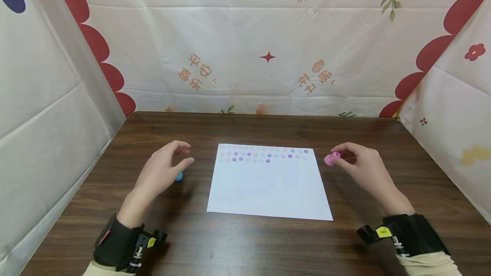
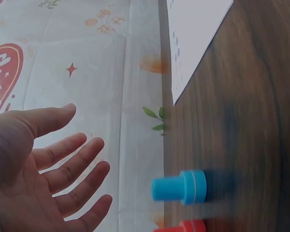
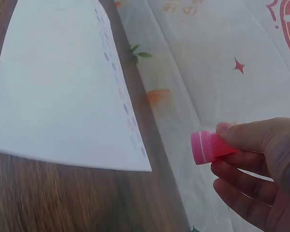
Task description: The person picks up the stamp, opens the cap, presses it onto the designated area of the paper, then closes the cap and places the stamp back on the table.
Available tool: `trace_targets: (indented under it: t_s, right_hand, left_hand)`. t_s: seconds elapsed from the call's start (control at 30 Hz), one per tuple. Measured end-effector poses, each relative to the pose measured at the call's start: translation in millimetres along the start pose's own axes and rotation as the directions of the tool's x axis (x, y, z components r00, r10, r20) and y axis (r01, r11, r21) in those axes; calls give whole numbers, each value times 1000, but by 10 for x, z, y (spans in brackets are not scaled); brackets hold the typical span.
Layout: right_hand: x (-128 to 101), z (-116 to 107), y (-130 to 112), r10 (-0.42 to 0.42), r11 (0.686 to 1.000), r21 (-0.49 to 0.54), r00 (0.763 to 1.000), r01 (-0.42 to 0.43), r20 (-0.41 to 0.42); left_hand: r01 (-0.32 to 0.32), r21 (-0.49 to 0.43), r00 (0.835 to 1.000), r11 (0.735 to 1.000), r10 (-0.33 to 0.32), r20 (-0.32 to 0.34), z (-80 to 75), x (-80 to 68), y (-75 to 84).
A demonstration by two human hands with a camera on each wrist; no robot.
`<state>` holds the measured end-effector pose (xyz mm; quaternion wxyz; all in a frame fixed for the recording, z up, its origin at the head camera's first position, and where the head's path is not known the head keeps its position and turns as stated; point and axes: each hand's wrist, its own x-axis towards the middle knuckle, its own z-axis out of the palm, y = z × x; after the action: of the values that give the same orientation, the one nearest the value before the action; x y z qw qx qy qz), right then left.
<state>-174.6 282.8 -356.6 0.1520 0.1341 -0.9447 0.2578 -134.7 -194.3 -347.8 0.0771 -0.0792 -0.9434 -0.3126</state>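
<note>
Toward the bench's (image 1: 261, 250) right edge, the right grip (image 1: 362, 168) pinches a pink stamp (image 1: 330, 159); the left grip (image 1: 162, 167), loosely spread, holds nothing.

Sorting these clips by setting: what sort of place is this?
Probably a makeshift tabletop recording booth: printed white cloth hangs behind and on both sides of a wood-grain table, where a sheet of marked paper lies.
</note>
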Motion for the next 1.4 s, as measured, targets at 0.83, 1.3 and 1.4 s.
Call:
trace_targets:
  t_s: [0.83, 1.3, 1.4]
  right_hand:
    - [158, 310, -475, -15, 989, 147, 1000, 14, 4]
    - [177, 438, -633, -35, 981, 192, 999, 35, -5]
    - [175, 466, -667, -27, 979, 202, 1000, 27, -4]
  left_hand:
    - [-23, -98, 1000, 995, 24, 10, 339, 195, 343]
    - [5, -101, 999, 995, -1, 39, 492, 232, 499]
    - [-7, -98, 999, 995, 11, 45, 525, 239, 520]
